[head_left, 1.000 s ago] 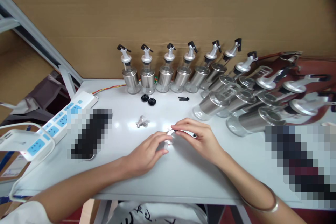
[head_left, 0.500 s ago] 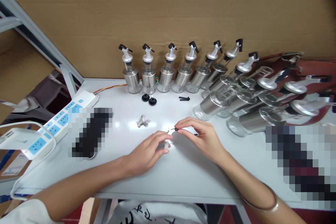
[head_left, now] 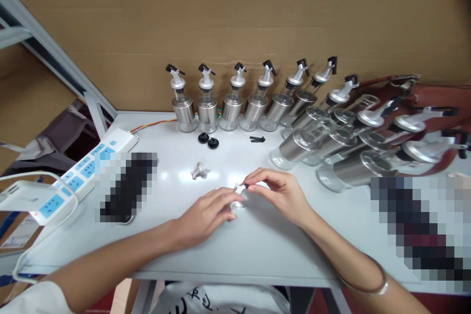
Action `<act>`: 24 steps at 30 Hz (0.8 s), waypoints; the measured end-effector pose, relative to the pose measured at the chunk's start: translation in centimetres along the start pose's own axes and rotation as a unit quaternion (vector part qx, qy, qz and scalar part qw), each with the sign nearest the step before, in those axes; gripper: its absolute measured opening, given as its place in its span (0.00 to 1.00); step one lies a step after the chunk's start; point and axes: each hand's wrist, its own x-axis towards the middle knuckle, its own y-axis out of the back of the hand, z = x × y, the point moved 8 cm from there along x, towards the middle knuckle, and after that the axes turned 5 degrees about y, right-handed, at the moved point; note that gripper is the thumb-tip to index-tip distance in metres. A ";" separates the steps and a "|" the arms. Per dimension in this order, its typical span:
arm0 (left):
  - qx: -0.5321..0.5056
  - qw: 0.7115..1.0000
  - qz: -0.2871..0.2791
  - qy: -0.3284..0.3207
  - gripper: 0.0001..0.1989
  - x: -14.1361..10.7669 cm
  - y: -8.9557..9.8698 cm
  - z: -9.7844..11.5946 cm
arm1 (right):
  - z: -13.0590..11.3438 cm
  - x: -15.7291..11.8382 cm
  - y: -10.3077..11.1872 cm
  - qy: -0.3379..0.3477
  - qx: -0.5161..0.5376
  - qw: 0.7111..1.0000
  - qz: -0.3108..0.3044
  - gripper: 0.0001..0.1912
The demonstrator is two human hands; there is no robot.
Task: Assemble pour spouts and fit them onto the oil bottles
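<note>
Between finger and thumb, my left hand (head_left: 206, 213) grips a silver pourer spout (head_left: 239, 201) just above the table. The fingers cover part of it. My right hand (head_left: 281, 194) pinches a small black flip lever (head_left: 246, 186) at the spout's upper end; whether the lever sits in the spout I cannot tell. Another silver pourer spout (head_left: 199, 171) lies loose in front of my left hand. Beyond it are two round black stoppers (head_left: 213, 143), and to their right lie thin black levers (head_left: 257, 139).
Several glass and steel oil bottles (head_left: 231, 110) with pourers stand along the back and right. A white power strip (head_left: 83, 171) with a cable lies on the left. Blurred-out dark objects rest left and right on the white table (head_left: 206, 260). A cardboard wall (head_left: 221, 14) closes off the back.
My right hand has moved slightly down and left, bringing the black lever against the spout's upper end. My left hand keeps its hold, and the view has shifted a little.
</note>
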 end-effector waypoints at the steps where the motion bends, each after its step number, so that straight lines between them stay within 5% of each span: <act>1: -0.005 1.000 -0.001 -0.001 0.11 0.0 0.0 0.0 | 0.0 0.0 0.0 -0.002 0.004 1.000 -0.001 0.05; 15: 0.021 0.997 0.027 -0.068 0.12 -0.2 0.0 0.8 | -0.9 -0.3 0.0 0.007 -0.023 1.000 -0.019 0.03; 24: 0.009 0.995 0.041 -0.095 0.15 -0.6 0.0 1.1 | -2.6 -0.1 -0.3 0.083 -0.076 0.993 -0.045 0.04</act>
